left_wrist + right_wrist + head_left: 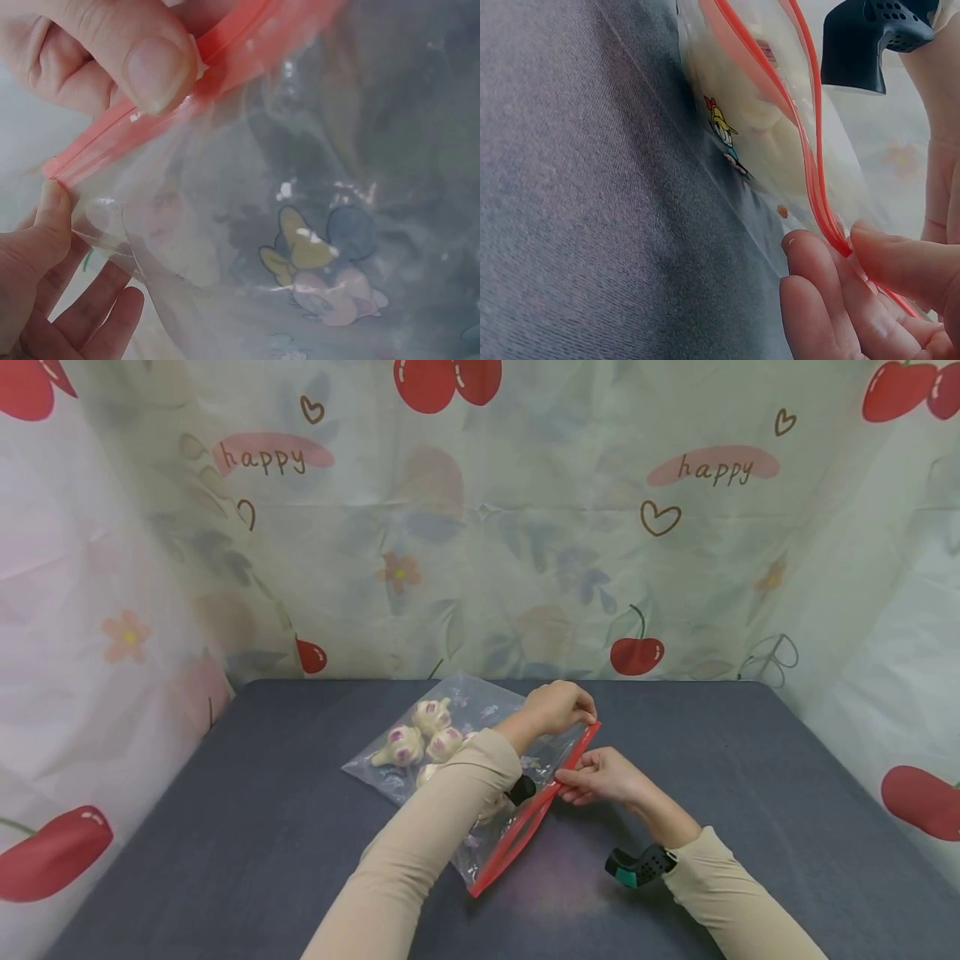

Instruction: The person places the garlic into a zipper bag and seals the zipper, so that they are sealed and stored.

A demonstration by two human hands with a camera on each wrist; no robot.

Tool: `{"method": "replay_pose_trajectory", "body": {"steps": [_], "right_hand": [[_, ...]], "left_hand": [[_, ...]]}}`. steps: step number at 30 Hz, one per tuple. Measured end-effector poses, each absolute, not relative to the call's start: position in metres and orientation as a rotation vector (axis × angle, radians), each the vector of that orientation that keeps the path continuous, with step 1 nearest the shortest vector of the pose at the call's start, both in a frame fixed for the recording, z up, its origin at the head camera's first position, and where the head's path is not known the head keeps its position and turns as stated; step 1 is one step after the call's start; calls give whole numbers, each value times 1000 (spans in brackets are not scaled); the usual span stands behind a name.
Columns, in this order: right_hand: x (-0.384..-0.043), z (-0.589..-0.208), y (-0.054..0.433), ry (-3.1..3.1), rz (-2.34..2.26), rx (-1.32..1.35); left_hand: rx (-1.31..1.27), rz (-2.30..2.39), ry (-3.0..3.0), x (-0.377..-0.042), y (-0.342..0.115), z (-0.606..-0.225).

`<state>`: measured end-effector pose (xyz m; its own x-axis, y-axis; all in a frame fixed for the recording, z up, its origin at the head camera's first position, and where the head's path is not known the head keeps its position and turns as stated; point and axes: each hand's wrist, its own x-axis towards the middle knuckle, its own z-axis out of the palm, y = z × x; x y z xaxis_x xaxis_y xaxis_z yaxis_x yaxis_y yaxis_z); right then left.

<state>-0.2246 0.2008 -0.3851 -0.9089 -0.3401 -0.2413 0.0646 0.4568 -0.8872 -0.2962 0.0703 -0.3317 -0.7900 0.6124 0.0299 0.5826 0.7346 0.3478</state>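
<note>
A clear zip bag point(480, 693) with a red zip edge point(517, 843) lies on the table, several garlic bulbs point(405, 745) inside it. My left hand point(558, 706) reaches across the bag and pinches the far corner of the red edge. Lower along that edge, my right hand point(603, 775) pinches the zip between thumb and fingers; a small whitish piece point(200, 66) shows beside this thumb in the left wrist view. Between my right hand and the near corner, the two red strips point(817, 150) stand apart. My left forearm hides part of the bag and some garlic.
A dark grey table point(247, 827) lies under the bag. Patterned curtains point(480, 552) with cherries and flowers surround it at the back and sides. Black wrist mounts point(637, 867) sit on both wrists, the left one close over the bag.
</note>
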Motion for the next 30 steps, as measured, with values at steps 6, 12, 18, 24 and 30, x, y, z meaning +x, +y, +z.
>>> {"method": "replay_pose_trajectory", "body": {"steps": [6, 12, 18, 24, 30], "right_hand": [[-224, -386, 200, 2328, -1430, -236], [-223, -389, 198, 2296, -1445, -259], [-221, -391, 195, 2258, -1450, -282], [-218, -393, 191, 2241, -1446, -305], [-214, -396, 187, 2210, -1446, -326]], "left_hand": [[970, 516, 2856, -296, 70, -331], [974, 535, 2847, -296, 69, -331], [967, 549, 2851, -297, 68, -331], [956, 554, 2861, -298, 68, -332], [957, 575, 2878, -298, 67, -331]]}}
